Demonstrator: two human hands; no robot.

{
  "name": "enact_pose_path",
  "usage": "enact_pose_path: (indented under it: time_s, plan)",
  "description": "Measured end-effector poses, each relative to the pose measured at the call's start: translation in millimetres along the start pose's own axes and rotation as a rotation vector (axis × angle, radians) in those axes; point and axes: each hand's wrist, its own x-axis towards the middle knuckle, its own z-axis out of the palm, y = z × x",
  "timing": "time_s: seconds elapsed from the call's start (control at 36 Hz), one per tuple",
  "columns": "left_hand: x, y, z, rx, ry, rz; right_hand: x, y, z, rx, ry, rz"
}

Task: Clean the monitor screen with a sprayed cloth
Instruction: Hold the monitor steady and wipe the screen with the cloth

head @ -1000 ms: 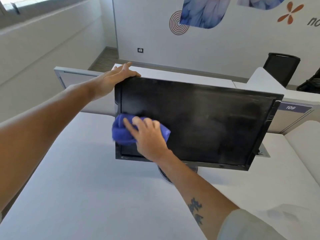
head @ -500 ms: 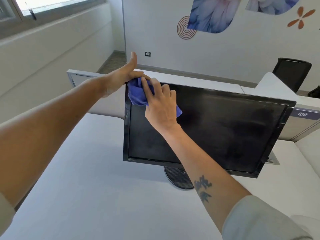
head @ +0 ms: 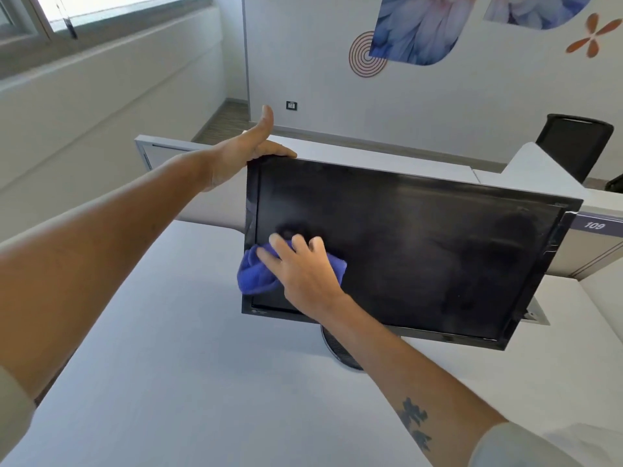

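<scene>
A black monitor [head: 421, 251] stands on a round base on the white desk [head: 161, 382], its dark screen streaked. My left hand [head: 242, 153] grips the monitor's top left corner, fingers over the top edge and thumb raised. My right hand [head: 303, 274] presses a blue cloth [head: 253, 274] flat against the lower left part of the screen, fingers spread over it. The cloth bulges out past the left bezel.
A grey desk partition [head: 161, 153] runs behind the monitor, with a label reading 109 [head: 595, 225] at the right. A black office chair [head: 573, 146] stands at the far right by the decorated wall. A cable hatch [head: 536, 315] sits behind the monitor's right side.
My right hand has wiped the cloth from the lower left up to the top left corner and back down to the lower left. My left hand stayed on the top corner, thumb lifted.
</scene>
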Motion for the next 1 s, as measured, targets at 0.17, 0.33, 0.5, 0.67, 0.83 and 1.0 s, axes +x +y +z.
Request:
enact_pose_path:
  time_s: [0.17, 0.33, 0.5, 0.67, 0.83, 1.0]
  plan:
    - [-5.6, 10.0, 7.3, -0.036, 0.002, -0.024, 63.6, 41.3, -52.4, -0.004, 0.215, 0.296]
    - [-11.6, 6.6, 7.1, 0.0, 0.007, -0.014, 48.8, 22.1, -33.7, 0.017, 0.131, 0.186]
    - [-10.7, 3.9, 5.4, 0.002, 0.017, 0.003, -17.7, -24.6, 24.1, 0.044, -0.09, 0.003]
    - [-8.2, 0.7, 6.7, 0.022, 0.047, 0.01, -50.0, -53.7, 45.9, 0.099, -0.22, -0.085]
    - [-9.1, -0.7, 14.1, -0.023, 0.08, 0.071, -66.8, -41.4, 38.0, 0.154, -0.222, -0.003]
    - [-14.0, 2.9, 18.1, 0.001, 0.095, 0.089, -125.9, -0.6, 35.4, 0.126, -0.257, 0.175]
